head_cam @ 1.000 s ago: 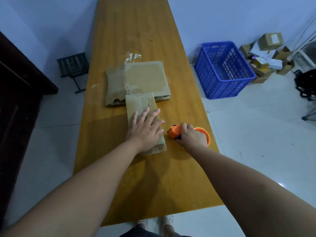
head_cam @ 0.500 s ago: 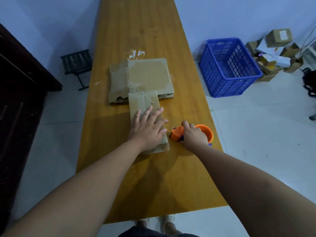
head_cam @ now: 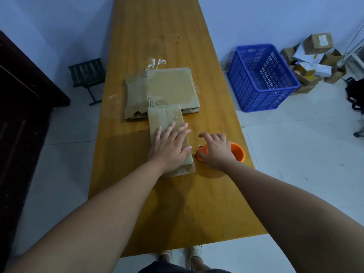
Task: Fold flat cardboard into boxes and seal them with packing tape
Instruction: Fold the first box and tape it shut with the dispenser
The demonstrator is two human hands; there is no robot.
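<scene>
A small taped brown cardboard box (head_cam: 165,118) lies flat on the wooden table (head_cam: 157,36). My left hand (head_cam: 169,146) presses down on its near half with straight, spread fingers. Just right of the box sits an orange tape dispenser (head_cam: 238,152). My right hand (head_cam: 215,150) hovers over it, palm low on it, fingers lifted and loosely spread. Behind the box lies a stack of flat cardboard (head_cam: 169,87), its near edge touching the box.
A scrap of clear tape (head_cam: 157,62) lies on the table beyond the stack. A blue plastic crate (head_cam: 262,77) stands on the floor to the right, with a pile of parcels (head_cam: 313,56) behind it. A small dark stool (head_cam: 86,73) is on the left.
My right hand's fingers, curled on the tape dispenser before, have lifted and spread. My left hand stays flat on the box.
</scene>
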